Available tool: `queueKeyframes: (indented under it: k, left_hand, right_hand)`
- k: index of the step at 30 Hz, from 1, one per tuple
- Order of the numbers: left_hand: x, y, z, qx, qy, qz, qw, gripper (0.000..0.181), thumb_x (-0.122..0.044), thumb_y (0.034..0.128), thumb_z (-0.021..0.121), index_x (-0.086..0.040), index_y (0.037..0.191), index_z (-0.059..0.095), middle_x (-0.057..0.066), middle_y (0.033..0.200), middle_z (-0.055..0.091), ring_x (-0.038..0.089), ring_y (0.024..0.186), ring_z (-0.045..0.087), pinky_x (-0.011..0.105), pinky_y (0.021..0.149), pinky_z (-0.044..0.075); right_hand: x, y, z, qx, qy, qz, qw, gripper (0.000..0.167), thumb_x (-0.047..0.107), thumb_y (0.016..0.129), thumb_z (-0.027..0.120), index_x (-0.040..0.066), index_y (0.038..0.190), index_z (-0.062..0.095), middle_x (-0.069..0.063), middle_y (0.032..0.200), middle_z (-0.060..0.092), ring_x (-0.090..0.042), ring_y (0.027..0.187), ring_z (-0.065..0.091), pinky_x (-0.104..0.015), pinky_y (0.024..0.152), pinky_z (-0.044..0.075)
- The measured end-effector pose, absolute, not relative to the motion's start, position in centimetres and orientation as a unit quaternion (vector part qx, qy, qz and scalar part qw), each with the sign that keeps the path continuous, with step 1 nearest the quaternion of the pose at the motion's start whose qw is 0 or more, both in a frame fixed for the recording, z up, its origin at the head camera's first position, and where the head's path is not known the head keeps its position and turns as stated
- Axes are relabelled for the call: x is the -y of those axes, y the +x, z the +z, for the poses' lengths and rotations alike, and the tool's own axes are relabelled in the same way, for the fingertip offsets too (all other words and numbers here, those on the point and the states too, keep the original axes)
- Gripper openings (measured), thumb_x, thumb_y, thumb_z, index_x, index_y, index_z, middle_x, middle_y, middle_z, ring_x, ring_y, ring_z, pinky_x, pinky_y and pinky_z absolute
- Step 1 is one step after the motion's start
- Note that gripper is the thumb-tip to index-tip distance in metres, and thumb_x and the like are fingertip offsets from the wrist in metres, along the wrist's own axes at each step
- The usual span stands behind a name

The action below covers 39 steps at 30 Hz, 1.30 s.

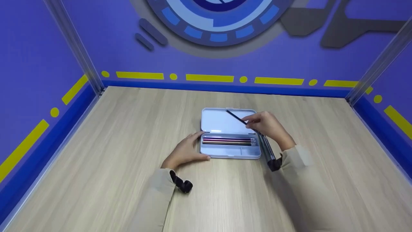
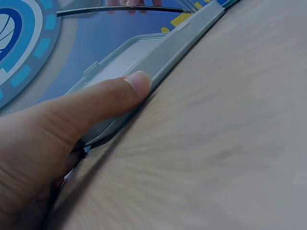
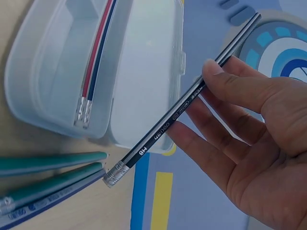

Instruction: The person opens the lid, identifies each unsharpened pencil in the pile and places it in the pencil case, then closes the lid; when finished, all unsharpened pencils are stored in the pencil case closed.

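An open pencil case (image 1: pixel 251 151), pale and see-through, lies on the table with its lid (image 1: pixel 214 120) folded back. Inside its rear compartment are several pencils (image 1: pixel 225 141); red and dark blue ones (image 3: pixel 96 67) show in the right wrist view. My left hand (image 1: pixel 186 149) grips the case's left end, thumb (image 2: pixel 115 93) against the front wall. Between thumb and fingers, my right hand (image 1: pixel 267 125) pinches a black-and-silver striped pencil (image 3: pixel 158 132) marked HB. It is raised and slanted above the lid, with its metal-capped end pointing down towards the right side.
Loose pencils (image 1: pixel 267 148) lie on the table just right of the case, partly under the right wrist; green ones (image 3: pixel 53 163) are among them. A wood-grain table (image 1: pixel 135 122) spreads around, bounded by blue panels (image 1: pixel 112 61) at the back and sides.
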<state>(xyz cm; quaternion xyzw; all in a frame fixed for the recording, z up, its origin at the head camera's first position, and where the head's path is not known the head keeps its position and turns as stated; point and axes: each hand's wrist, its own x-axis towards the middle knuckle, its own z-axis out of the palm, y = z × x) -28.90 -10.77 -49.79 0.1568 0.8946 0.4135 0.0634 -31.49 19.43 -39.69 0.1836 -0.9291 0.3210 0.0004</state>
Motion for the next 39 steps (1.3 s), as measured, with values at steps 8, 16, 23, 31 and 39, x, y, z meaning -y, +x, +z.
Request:
queueKeyframes:
  k: [8,16,23,31,39]
  left_hand:
    - [10.8,-28.7,-49.6,-0.892,0.158,0.418,0.064,0.105,-0.048,0.0575,0.089,-0.027,0.147,0.039,0.017,0.152,0.036,0.035,0.141,0.033,0.052,0.115,0.028]
    - [10.8,-28.8,-49.7,-0.893,0.162,0.415,0.062,0.103,-0.047,0.0582,0.089,-0.027,0.147,0.040,0.011,0.150,0.041,0.030,0.139,0.036,0.048,0.114,0.030]
    - [10.8,-28.9,-49.8,-0.893,0.162,0.415,0.063,0.103,-0.047,0.0580,0.089,-0.027,0.147,0.040,0.012,0.150,0.040,0.032,0.140,0.035,0.049,0.115,0.029]
    - [10.8,-28.8,-49.7,-0.893,0.166,0.415,0.059,0.103,-0.047,0.0579,0.089,-0.025,0.146,0.040,0.012,0.149,0.042,0.030,0.137,0.038,0.048,0.114,0.031]
    - [10.8,-28.9,-49.8,-0.892,0.166,0.416,0.062,0.104,-0.049,0.0579,0.088,-0.025,0.147,0.040,0.012,0.150,0.041,0.031,0.139,0.037,0.048,0.115,0.029]
  right_hand:
    - [-17.9,-31.5,-39.7,0.930,0.184,0.318,-0.023,0.026,0.001,0.085,0.069,0.008,0.109,0.074,-0.012,0.097,0.074,-0.020,0.082,0.066,-0.038,0.076,0.059]
    - [-16.8,-31.7,-40.1,0.924,0.200,0.324,-0.030,0.023,0.000,0.085,0.069,0.007,0.106,0.075,-0.010,0.097,0.074,-0.019,0.076,0.060,-0.027,0.069,0.055]
    - [-16.1,-31.7,-40.5,0.924,0.196,0.324,-0.053,0.024,-0.001,0.085,0.068,0.009,0.106,0.075,-0.010,0.101,0.074,-0.019,0.080,0.062,-0.034,0.077,0.059]
    - [-15.7,-31.9,-41.1,0.930,0.194,0.305,-0.067,0.025,-0.001,0.085,0.068,0.011,0.105,0.076,-0.008,0.101,0.074,-0.019,0.086,0.065,-0.038,0.082,0.058]
    - [-15.4,-31.9,-41.6,0.930,0.213,0.292,-0.063,0.024,-0.002,0.084,0.068,0.011,0.102,0.077,-0.008,0.100,0.074,-0.021,0.092,0.068,-0.041,0.084,0.057]
